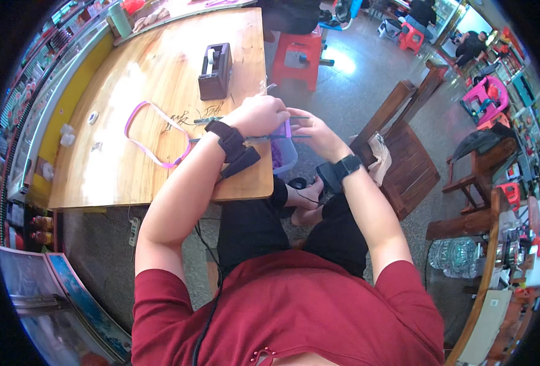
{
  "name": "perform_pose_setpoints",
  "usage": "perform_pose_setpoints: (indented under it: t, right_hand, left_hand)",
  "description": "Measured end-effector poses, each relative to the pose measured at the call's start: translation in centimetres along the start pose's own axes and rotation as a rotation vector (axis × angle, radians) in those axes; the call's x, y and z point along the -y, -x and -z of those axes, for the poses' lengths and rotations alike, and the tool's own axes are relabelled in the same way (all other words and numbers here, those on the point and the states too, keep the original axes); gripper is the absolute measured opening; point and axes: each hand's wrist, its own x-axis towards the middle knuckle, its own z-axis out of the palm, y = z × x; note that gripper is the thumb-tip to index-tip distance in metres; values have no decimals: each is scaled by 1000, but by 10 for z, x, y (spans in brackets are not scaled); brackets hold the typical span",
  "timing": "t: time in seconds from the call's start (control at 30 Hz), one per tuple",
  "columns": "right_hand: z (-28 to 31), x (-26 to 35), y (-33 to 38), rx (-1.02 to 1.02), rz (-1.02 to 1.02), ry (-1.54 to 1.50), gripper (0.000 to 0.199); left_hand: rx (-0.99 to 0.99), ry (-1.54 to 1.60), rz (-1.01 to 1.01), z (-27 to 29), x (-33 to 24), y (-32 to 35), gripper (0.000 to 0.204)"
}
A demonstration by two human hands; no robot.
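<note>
Over the table's right edge, my left hand [259, 116] is closed around two thin dark rods [206, 121], whose ends stick out on both sides of it. Close beside it, my right hand [320, 137] has its fingers bent around the rods' other ends. Between the hands shows a purple strip [286, 129]; how it is fixed to the rods is hidden by my fingers. Below them is a clear plastic tub [288, 160] with small purple bits inside. A pink-purple band [171, 165] lies in a loop on the table, left of my left forearm.
A dark tape dispenser [215, 73] stands on the wooden table [111, 165], near dark scribbled marks. A small white round item [92, 118] lies further left. Right of me is a wooden chair [407, 165] with a cloth; a red stool [297, 58] stands beyond the table.
</note>
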Motion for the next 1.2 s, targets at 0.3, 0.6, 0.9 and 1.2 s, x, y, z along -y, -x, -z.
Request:
perform_pose_setpoints:
  t: [0.3,0.6,0.9,1.2]
  right_hand:
    - [-6,-40,8,-30,9,-27,31]
    - [-23,-39,13,-94,-63,-5,28]
    - [-35,-23,33,-233,94,-4,18]
    - [-48,-20,39,-299,58,-120,15]
  left_hand:
    - [6,40,-31,-3,7,-2,30]
    - [-7,52,-24,-2,3,1,31]
    - [-3,61,-22,-1,5,1,30]
    - [3,25,-30,-2,4,3,27]
